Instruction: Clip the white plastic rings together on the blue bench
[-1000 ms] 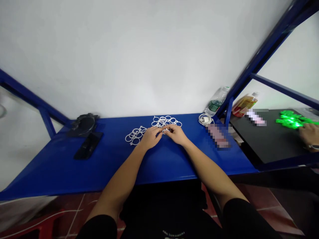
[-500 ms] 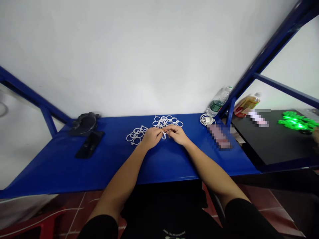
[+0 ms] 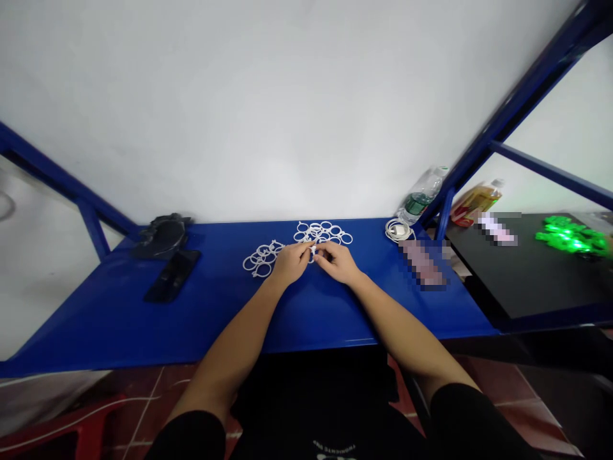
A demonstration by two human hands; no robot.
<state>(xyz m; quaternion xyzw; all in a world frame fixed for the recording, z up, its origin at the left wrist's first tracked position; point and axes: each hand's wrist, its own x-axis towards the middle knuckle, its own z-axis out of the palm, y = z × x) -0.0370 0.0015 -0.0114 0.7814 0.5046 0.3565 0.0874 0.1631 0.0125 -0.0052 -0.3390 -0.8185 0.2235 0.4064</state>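
Observation:
My left hand and my right hand meet at the middle of the blue table, fingers pinched together on one small white plastic ring. Just behind the hands lies a pile of several white rings. A second, smaller group of white rings lies to the left of my left hand, close to its knuckles.
A black phone and a dark object lie at the left. A coiled white cable, a clear bottle and a yellow bottle stand at the right. Green pieces lie on a black table.
My hands have stayed put, fingers working the ring between them. Another person's hand at the right edge by the green pieces has gone out of view.

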